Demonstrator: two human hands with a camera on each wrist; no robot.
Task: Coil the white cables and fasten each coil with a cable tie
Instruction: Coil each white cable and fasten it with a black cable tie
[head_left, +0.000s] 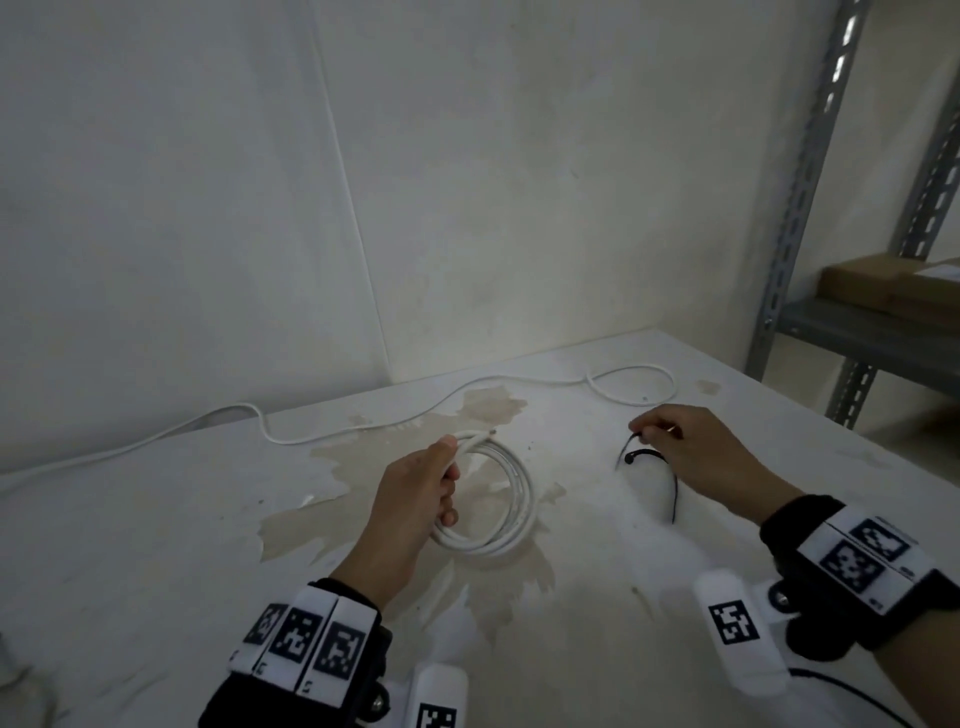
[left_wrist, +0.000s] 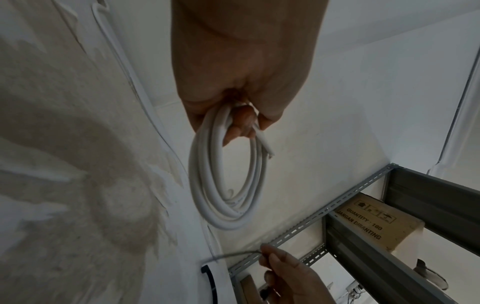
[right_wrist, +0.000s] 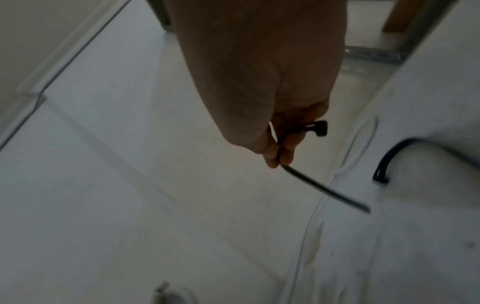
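Observation:
A coil of white cable (head_left: 511, 499) hangs a little above the stained table (head_left: 156, 545). My left hand (head_left: 449, 478) grips its top side, fingers curled round the bundled turns (left_wrist: 223, 205), and a cut end sticks out past them. To the right, my right hand (head_left: 644, 431) pinches a black cable tie (right_wrist: 324, 189) between thumb and finger; its tail points away and its head shows by the palm. A second black cable tie (head_left: 675, 493) lies curved on the table under that hand. A loose white cable (head_left: 363, 428) runs along the table's back and loops at the far right.
A white wall stands close behind the table. A grey slotted metal rack (head_left: 800, 208) stands off the table's right corner, and a cardboard box (head_left: 893, 291) sits on its shelf. Brown patches of peeled surface spread under the coil.

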